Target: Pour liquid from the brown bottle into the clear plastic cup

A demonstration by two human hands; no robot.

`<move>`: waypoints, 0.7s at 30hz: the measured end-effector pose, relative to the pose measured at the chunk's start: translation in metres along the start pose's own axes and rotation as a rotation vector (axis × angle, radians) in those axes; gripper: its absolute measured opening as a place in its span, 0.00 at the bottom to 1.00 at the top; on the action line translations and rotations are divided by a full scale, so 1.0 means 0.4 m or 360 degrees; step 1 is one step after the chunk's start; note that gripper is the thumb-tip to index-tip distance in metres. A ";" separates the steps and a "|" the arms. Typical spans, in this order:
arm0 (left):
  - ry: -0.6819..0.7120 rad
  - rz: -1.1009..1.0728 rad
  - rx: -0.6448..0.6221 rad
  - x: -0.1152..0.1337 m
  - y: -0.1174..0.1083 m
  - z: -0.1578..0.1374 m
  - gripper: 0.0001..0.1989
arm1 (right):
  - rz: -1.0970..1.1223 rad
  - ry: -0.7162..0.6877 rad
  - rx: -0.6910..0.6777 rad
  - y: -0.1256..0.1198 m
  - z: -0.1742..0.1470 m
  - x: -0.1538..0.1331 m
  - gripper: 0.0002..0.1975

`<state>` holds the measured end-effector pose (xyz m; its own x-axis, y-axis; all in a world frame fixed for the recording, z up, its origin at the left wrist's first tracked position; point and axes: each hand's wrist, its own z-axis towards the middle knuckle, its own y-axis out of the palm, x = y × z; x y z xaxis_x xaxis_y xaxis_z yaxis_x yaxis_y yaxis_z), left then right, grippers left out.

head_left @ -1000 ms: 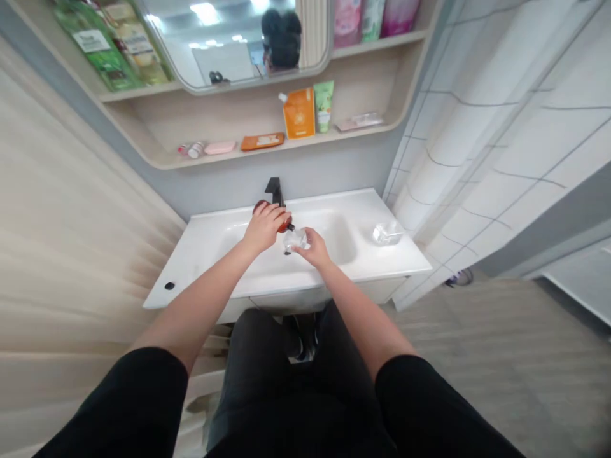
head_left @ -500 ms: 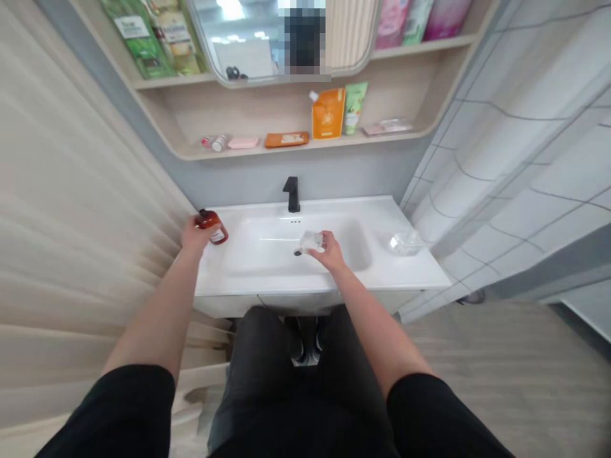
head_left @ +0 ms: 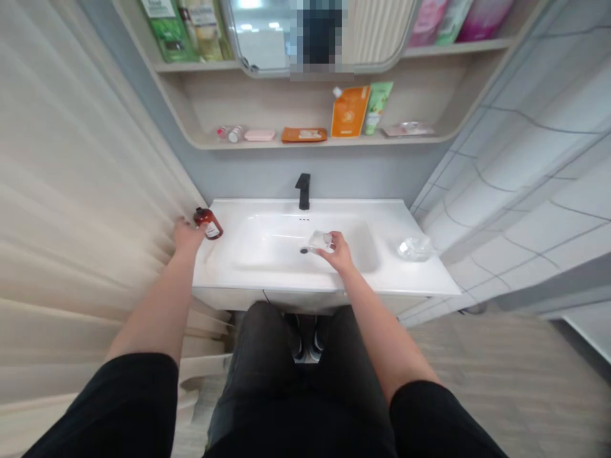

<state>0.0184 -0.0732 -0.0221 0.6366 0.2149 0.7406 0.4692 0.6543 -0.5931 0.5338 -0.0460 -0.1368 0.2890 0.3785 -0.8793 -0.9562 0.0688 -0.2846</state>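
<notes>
Have amber bottle moved leftward since a second ago, from over the basin to the left end of the white counter. Have left hand right beside it with fingers parted; cannot tell if touching. Hold clear container near the drain, pinched between thumb and fingers of right hand.

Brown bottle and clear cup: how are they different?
The bottle is reddish brown; the cup is see-through. The bottle is by the left hand; the cup is in the right hand. The bottle has a white label; the cup shows none. Both are at the sink.
</notes>
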 end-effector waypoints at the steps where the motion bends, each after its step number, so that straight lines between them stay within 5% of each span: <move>1: 0.0029 0.0240 0.0032 0.001 -0.014 -0.031 0.23 | 0.0006 0.0000 -0.0007 0.000 0.000 -0.002 0.38; 6: 0.0260 0.1214 -0.0514 0.004 -0.044 -0.166 0.26 | -0.0002 0.0020 -0.0032 -0.001 -0.003 -0.019 0.38; 11: 0.0266 0.1425 -0.0841 -0.004 -0.021 -0.198 0.23 | -0.0013 0.0042 -0.0039 -0.002 -0.005 -0.030 0.37; 15: 0.0291 0.1184 -0.0701 0.010 -0.014 -0.246 0.22 | -0.0012 0.0044 -0.0046 -0.003 -0.005 -0.040 0.38; 21: 0.0433 0.0184 -0.0614 0.136 0.011 -0.437 0.22 | -0.0014 -0.0036 -0.0157 -0.010 -0.024 -0.077 0.37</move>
<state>0.1622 -0.1854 -0.0396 0.8107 0.0395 0.5842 0.5459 0.3097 -0.7785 0.5293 -0.0666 -0.1121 0.2953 0.3990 -0.8681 -0.9439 -0.0188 -0.3297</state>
